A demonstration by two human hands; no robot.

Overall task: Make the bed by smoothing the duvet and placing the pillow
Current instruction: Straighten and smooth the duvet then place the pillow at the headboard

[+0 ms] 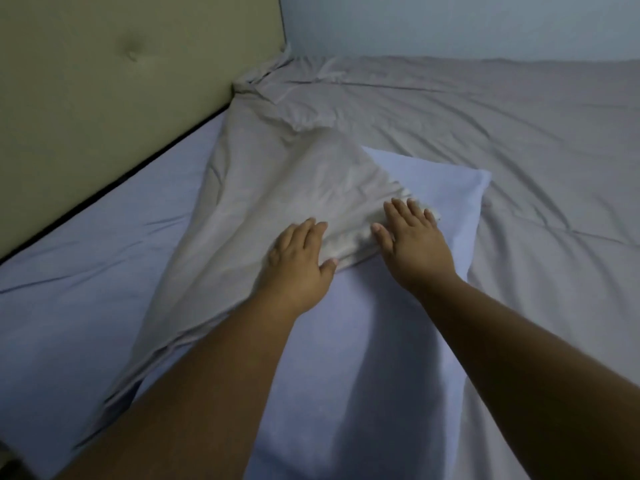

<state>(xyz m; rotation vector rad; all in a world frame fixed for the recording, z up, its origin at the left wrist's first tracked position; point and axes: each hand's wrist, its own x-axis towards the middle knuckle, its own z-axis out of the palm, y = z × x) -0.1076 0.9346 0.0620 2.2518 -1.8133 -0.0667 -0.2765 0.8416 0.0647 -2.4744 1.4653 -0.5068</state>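
At the centre of the frame, both hands lie flat on a turned-back flap of the grey duvet (519, 150) where it drapes over the pale blue pillow (446, 202). The left hand (298, 261) has its fingers straight and close together, palm down on the flap, thumb at the flap's lower edge. The right hand (414, 237) is spread wider, with its fingers fanned across the flap's edge and its heel over the pillow. Neither hand pinches or curls round anything, so this looks like pressing and smoothing rather than lifting.

The pillow runs diagonally from the middle of the frame to the lower edge, and its far corner pokes out from under the flap right of centre. It seems to lie there only for the moment, since the strip beside the headboard (86, 81) at upper left shows bare blue sheet (76, 271). The rest of the duvet spreads over the right and upper parts of the frame. It is creased, and bunched in the corner where the headboard meets the wall (450, 22). I judge that the flap must come off the pillow and be flattened before the pillow can go by the headboard.
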